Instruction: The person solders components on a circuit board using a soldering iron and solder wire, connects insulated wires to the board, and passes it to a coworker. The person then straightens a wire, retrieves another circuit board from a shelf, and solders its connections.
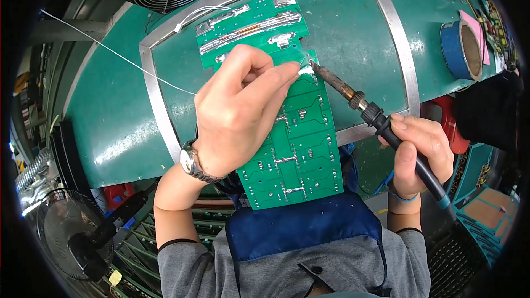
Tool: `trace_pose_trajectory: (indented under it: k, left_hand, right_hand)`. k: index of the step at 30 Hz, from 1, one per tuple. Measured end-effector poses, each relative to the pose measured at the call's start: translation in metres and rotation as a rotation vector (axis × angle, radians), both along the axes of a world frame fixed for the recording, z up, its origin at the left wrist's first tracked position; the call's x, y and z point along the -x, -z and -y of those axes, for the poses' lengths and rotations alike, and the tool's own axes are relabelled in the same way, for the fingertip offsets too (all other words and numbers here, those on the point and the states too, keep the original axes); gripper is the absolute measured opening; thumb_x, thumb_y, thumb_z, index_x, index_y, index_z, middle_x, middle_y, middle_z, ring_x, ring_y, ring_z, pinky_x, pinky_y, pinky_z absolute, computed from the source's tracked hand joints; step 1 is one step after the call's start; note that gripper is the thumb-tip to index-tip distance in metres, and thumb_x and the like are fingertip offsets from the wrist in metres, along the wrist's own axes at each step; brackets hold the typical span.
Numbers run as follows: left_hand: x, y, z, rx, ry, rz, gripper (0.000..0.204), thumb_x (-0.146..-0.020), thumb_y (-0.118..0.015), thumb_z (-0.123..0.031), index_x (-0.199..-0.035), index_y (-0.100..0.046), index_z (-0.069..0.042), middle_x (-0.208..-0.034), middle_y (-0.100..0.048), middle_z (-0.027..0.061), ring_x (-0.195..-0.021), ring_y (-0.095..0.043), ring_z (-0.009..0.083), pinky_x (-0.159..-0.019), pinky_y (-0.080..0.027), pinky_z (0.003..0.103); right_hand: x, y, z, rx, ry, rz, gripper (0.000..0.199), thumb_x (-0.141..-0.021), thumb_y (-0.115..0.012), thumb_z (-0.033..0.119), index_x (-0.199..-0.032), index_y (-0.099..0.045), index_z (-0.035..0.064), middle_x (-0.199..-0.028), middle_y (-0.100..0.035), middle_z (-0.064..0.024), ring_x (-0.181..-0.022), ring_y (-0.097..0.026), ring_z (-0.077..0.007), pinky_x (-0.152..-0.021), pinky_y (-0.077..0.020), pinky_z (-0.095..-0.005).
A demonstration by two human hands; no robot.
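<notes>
A person solders a long green circuit board (298, 138) lying on the green counter (110, 110). The right hand (419, 152), its grip closed around a soldering iron (353, 99), touches the tip to a silvery joint. The left hand (237, 110) pinches shut there, probably feeding solder wire (116, 55). The next move likely calls for steady contact.

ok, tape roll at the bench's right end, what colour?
Blue, with a brown cardboard core; the tape roll shows clearly in the head view.

Bright even overhead light, soft shadows, sharp centre, heavy fisheye bend w/ dark corners
</notes>
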State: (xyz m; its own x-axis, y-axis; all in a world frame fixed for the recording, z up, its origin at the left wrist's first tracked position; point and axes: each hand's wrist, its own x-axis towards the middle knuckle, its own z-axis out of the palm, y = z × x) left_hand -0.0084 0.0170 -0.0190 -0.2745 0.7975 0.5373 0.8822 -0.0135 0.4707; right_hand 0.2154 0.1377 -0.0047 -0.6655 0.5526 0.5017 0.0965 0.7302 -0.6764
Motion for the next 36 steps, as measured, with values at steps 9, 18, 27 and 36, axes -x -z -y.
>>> trace_pose_trajectory:
  k: [9, 18, 27, 36]
  left_hand:
    - [-0.008, -0.009, 0.013, 0.157, 0.034, 0.016, 0.022, -0.071, -0.079, 0.000, -0.092, -0.074, -0.007, -0.078, -0.055, 0.0035, -0.061, -0.054, 0.0123, -0.052, -0.043, 0.025]
    - [-0.011, -0.009, 0.010, 0.129, 0.066, 0.018, 0.020, -0.069, -0.076, 0.001, -0.088, -0.071, -0.004, -0.074, -0.053, 0.0031, -0.056, -0.054, 0.0141, -0.047, -0.044, 0.027]
    - [-0.018, -0.019, 0.022, 0.228, 0.106, -0.005, 0.025, -0.068, -0.079, 0.002, -0.091, -0.074, -0.007, -0.076, -0.057, 0.0034, -0.059, -0.055, 0.0124, -0.051, -0.044, 0.026]
    - [-0.023, -0.018, 0.018, 0.241, 0.129, 0.002, 0.027, -0.067, -0.079, 0.003, -0.091, -0.074, -0.007, -0.076, -0.057, 0.0034, -0.060, -0.055, 0.0124, -0.051, -0.043, 0.024]
  right_hand:
    - [-0.017, 0.000, 0.000, 0.007, -0.009, -0.028, 0.015, -0.084, -0.066, 0.015, -0.088, -0.068, 0.0012, -0.083, -0.070, -0.0139, -0.071, -0.068, -0.0224, -0.065, -0.0569, -0.0299]
    - [-0.020, 0.002, 0.009, 0.029, -0.072, -0.048, 0.017, -0.080, -0.069, 0.010, -0.092, -0.069, -0.0012, -0.085, -0.069, -0.0173, -0.064, -0.067, -0.0208, -0.055, -0.0555, -0.0274]
    - [-0.035, 0.002, 0.012, 0.037, -0.041, -0.049, 0.020, -0.086, -0.068, 0.021, -0.089, -0.068, 0.0016, -0.085, -0.069, -0.0151, -0.055, -0.061, -0.0165, -0.051, -0.0515, -0.0264]
    - [-0.038, -0.001, 0.020, -0.038, -0.064, -0.017, 0.020, -0.084, -0.070, 0.022, -0.090, -0.071, 0.0029, -0.086, -0.071, -0.0122, -0.057, -0.064, -0.0179, -0.052, -0.0516, -0.0256]
